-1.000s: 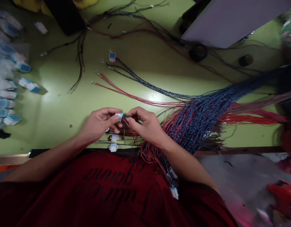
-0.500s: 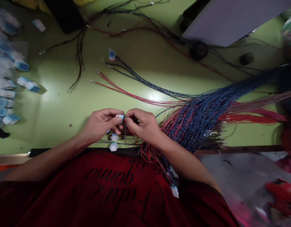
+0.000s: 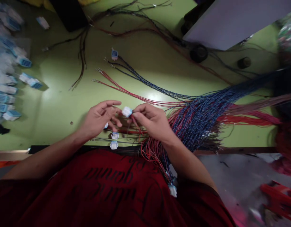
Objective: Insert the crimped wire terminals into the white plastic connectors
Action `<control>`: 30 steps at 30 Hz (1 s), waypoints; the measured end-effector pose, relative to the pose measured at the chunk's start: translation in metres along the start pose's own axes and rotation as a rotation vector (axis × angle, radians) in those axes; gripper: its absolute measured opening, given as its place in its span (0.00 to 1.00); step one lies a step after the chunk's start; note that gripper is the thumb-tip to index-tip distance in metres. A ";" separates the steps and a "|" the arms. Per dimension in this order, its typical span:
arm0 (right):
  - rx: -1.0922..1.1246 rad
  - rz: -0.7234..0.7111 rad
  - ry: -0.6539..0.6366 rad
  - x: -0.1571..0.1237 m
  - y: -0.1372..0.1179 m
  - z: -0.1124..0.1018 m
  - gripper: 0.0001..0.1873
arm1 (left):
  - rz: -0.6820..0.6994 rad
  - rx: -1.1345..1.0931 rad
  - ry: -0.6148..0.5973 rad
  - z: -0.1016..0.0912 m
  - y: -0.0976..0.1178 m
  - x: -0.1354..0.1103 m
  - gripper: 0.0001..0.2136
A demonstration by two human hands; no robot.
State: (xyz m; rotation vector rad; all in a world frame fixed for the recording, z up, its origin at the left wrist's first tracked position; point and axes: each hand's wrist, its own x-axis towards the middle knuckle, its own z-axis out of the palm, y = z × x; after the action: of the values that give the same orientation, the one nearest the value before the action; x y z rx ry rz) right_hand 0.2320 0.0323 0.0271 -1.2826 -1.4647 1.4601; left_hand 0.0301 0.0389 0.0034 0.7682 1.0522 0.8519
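My right hand [image 3: 151,121] pinches a small white and light-blue wire connector [image 3: 127,111] with red and dark wires at its back; the motion blurs it a little. Just left of it, my left hand [image 3: 101,118] is open, fingers apart, with nothing between them. Below the hands, two more connectors [image 3: 114,145] sit near the table's front edge, and another is partly hidden behind my left fingers. Red wires [image 3: 117,86] and twisted blue-black wires [image 3: 150,84] with metal terminals stretch across the table above my hands. A blue connector [image 3: 114,54] lies near the blue-black wire ends.
Loose connectors [image 3: 8,90] are heaped at the left. To the right spreads a thick bundle of blue-black wires [image 3: 195,119]. Dark brown cables [image 3: 136,30] run along the back, near a pale purple box [image 3: 226,25] and a black roll [image 3: 198,53]. A red stool [image 3: 280,198] stands on the floor.
My left hand has let go of the connector and opened. The connector now sits at my right fingertips, turned and slightly further right and up.
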 end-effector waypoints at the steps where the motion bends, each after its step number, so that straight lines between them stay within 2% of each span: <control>1: 0.114 0.037 -0.025 -0.009 -0.007 -0.014 0.07 | -0.003 -0.019 0.012 -0.003 0.002 0.001 0.09; 3: 0.306 0.074 -0.126 -0.032 -0.019 -0.047 0.13 | -0.040 -0.068 0.076 -0.009 0.008 0.003 0.05; 4: 0.363 0.087 -0.187 -0.045 -0.023 -0.062 0.17 | -0.068 -0.127 0.124 -0.011 0.011 0.005 0.07; 5: 0.367 0.148 -0.375 -0.057 -0.025 -0.075 0.21 | -0.099 -0.215 0.152 -0.012 0.015 0.006 0.09; 6: 0.325 0.226 -0.628 -0.068 -0.025 -0.083 0.24 | -0.120 -0.326 0.164 -0.013 0.019 0.007 0.12; 7: 0.220 0.330 -0.698 -0.077 -0.024 -0.086 0.26 | -0.131 -0.442 0.178 -0.014 0.023 0.007 0.14; 8: 0.089 0.445 -0.720 -0.083 -0.023 -0.084 0.24 | -0.135 -0.523 0.214 -0.013 0.026 0.006 0.13; 10: -0.138 0.508 -0.653 -0.090 -0.020 -0.067 0.20 | -0.098 -0.608 0.284 -0.012 0.033 0.000 0.10; 11: -0.218 0.447 -0.629 -0.090 -0.020 -0.054 0.16 | -0.091 -0.607 0.291 -0.011 0.035 -0.006 0.09; 15: -0.588 -0.081 -0.445 -0.081 -0.020 0.003 0.08 | -0.060 -0.491 0.276 -0.013 0.036 -0.037 0.12; 17: -0.835 -0.202 -0.477 -0.073 -0.012 0.025 0.08 | -0.068 -0.418 0.252 -0.020 0.031 -0.052 0.11; 19: -1.033 -0.237 -0.504 -0.065 0.001 0.040 0.09 | -0.074 -0.379 0.231 -0.031 0.023 -0.064 0.09; 21: -1.141 -0.251 -0.506 -0.061 0.013 0.047 0.10 | -0.060 -0.365 0.238 -0.042 0.013 -0.072 0.08; 24: -1.151 -0.262 -0.495 -0.061 0.022 0.045 0.11 | -0.010 -0.354 0.287 -0.056 0.001 -0.080 0.05; 30: -1.103 -0.226 -0.500 -0.064 0.018 0.040 0.12 | 0.066 -0.321 0.330 -0.059 -0.012 -0.083 0.07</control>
State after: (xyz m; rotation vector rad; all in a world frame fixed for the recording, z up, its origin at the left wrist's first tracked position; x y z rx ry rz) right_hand 0.2146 -0.0418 0.0147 -1.2661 -2.8659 0.7974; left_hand -0.0442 -0.0313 0.0091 0.3999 1.1461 1.1986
